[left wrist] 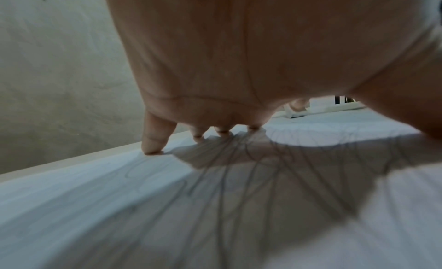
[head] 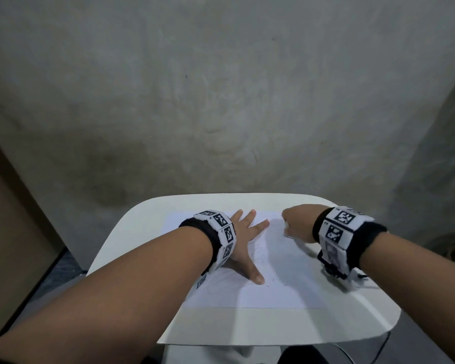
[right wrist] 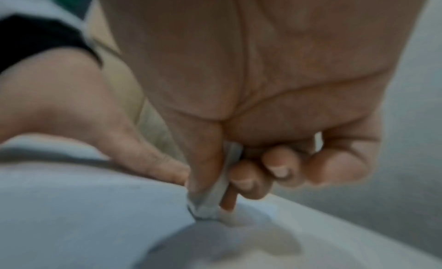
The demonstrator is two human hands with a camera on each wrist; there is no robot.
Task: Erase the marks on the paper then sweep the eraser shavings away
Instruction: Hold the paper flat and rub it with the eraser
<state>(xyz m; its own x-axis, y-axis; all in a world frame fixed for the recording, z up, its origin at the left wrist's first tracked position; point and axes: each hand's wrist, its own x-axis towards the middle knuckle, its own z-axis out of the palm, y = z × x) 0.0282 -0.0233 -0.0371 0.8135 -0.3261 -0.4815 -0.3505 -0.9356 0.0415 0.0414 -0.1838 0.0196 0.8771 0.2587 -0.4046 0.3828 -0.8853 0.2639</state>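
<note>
A white sheet of paper (head: 268,285) lies on the small white table (head: 352,319); faint pencil scribbles (left wrist: 239,178) cross it. My left hand (head: 244,240) lies flat on the sheet with fingers spread, its fingertips (left wrist: 152,146) pressing the paper down. My right hand (head: 297,222) is at the sheet's far right part, fingers curled. In the right wrist view it pinches a white eraser (right wrist: 215,201) between thumb and fingers, the eraser's end touching the paper (right wrist: 83,207). A few short dark marks (head: 273,281) sit near my left thumb.
A rough grey wall (head: 221,101) rises right behind the table. A brown cardboard surface (head: 8,232) stands at the left. A cable (head: 363,277) trails off the table's right side under my right wrist.
</note>
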